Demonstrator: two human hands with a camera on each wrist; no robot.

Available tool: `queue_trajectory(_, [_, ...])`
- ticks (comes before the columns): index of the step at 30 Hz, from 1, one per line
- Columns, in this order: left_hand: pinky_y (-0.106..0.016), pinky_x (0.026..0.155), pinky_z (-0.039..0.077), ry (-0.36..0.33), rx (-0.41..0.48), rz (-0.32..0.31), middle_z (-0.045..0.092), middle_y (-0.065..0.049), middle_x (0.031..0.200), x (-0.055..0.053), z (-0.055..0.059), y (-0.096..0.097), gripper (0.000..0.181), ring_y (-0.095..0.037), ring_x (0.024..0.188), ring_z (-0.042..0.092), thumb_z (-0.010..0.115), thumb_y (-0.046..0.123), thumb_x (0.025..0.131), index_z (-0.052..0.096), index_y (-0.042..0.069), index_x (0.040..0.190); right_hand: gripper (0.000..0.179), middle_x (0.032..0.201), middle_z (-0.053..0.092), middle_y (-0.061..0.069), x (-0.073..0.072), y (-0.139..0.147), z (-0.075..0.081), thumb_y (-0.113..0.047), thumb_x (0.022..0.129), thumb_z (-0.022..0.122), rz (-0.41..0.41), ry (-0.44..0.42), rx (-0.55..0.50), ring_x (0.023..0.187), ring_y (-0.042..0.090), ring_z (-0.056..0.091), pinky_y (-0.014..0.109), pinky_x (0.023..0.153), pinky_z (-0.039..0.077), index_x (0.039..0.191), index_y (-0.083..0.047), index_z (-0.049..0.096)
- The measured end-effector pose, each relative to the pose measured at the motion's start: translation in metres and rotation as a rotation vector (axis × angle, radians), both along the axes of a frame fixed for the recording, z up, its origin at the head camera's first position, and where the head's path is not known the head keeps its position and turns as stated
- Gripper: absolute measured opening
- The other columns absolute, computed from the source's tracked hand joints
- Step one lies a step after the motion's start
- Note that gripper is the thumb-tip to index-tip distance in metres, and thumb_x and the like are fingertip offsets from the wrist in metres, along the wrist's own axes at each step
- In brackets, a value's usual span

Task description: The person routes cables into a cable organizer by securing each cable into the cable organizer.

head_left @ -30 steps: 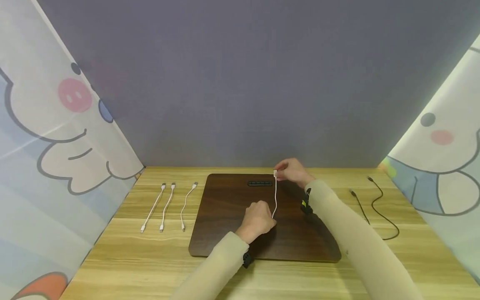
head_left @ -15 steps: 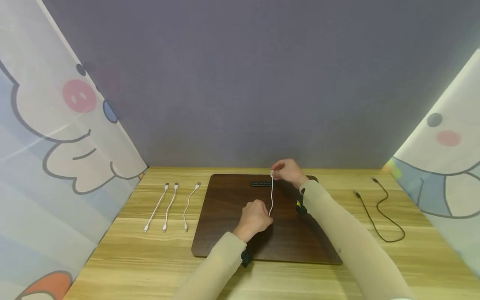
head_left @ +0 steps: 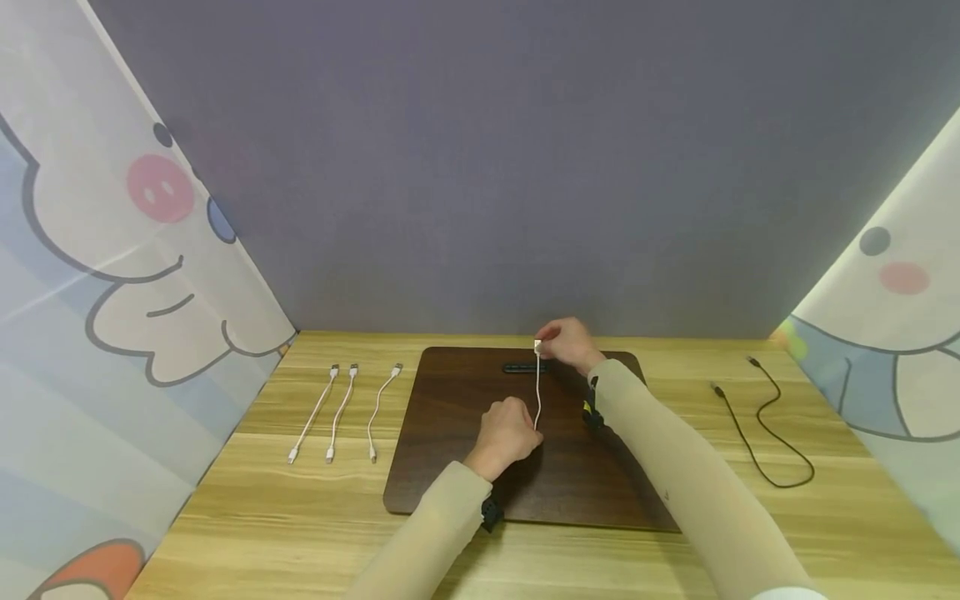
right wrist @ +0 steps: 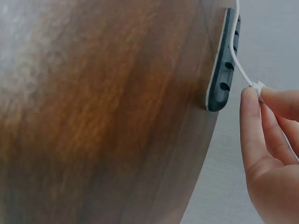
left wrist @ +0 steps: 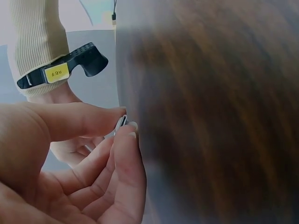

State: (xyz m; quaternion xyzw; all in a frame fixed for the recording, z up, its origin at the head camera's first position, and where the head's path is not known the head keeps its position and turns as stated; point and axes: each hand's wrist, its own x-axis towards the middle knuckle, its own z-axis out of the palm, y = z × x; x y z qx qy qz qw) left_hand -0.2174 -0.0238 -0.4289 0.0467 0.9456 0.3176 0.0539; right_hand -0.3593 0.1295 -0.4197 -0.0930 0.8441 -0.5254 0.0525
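Observation:
A short white USB cable (head_left: pixel 538 390) is stretched between both hands over a dark brown board (head_left: pixel 450 467). My left hand (head_left: pixel 504 433) pinches its near end; in the left wrist view a small metal-tipped connector (left wrist: pixel 121 122) shows between thumb and finger. With thumb and fingers, my right hand (head_left: pixel 567 343) grips the white plug (right wrist: pixel 258 91) at the far end. Just left of that hand, a black slotted cable holder (right wrist: pixel 219 84) lies along the board's far edge. In the right wrist view the cord passes in front of the holder, and I cannot tell whether it touches.
Three white cables (head_left: pixel 342 410) lie side by side on the wooden table (head_left: pixel 247 508), left of the board. A black cable (head_left: pixel 757 454) curves in a loop at the right. A grey panel (head_left: pixel 480 167) rises behind the table, with printed cloth (head_left: pixel 150 275) along the sides.
My right hand has shifted left with the plug, now in front of the holder's right end. The left hand has moved slightly left too, still pinching the other end. The view turned a little.

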Motion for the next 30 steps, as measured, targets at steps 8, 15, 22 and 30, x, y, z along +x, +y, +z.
queue_trajectory(8, [-0.04,0.066,0.055,-0.014,0.009,-0.015,0.058,0.0,0.063,0.001,0.0,0.002,0.03,-0.021,0.061,0.059,0.083,0.011,0.083,0.061,0.012,0.062,0.02,0.094,0.07,0.018,-0.005,-0.003,-0.01,0.004,0.088,0.071,-0.011,0.045,0.099,0.079,0.021,0.07,0.034,0.075,0.06,0.107,0.008,0.07])
queue_trajectory(15, [-0.038,0.068,0.054,-0.036,-0.023,-0.032,0.056,-0.001,0.061,0.002,0.001,0.008,0.032,-0.02,0.063,0.058,0.081,0.011,0.084,0.059,0.011,0.061,0.017,0.089,0.072,0.015,-0.003,-0.005,-0.014,0.004,0.085,0.072,-0.009,0.115,0.201,0.078,0.023,0.07,0.032,0.071,0.058,0.102,0.007,0.072])
queue_trajectory(22, [-0.031,0.053,0.044,-0.071,-0.02,-0.033,0.051,-0.002,0.054,0.002,0.002,0.014,0.034,-0.018,0.052,0.048,0.073,0.0,0.083,0.055,0.01,0.056,0.013,0.086,0.072,0.012,-0.002,-0.006,-0.012,0.001,0.085,0.073,-0.02,0.178,0.304,0.078,0.024,0.068,0.036,0.071,0.056,0.097,0.003,0.075])
queue_trajectory(30, [-0.036,0.056,0.05,-0.03,-0.065,-0.032,0.057,-0.006,0.065,0.0,0.0,0.017,0.021,-0.023,0.06,0.055,0.076,0.001,0.078,0.059,0.006,0.067,0.017,0.091,0.073,0.012,-0.006,-0.009,-0.013,-0.002,0.086,0.07,0.0,0.183,0.376,0.083,0.026,0.066,0.037,0.075,0.055,0.101,0.002,0.076])
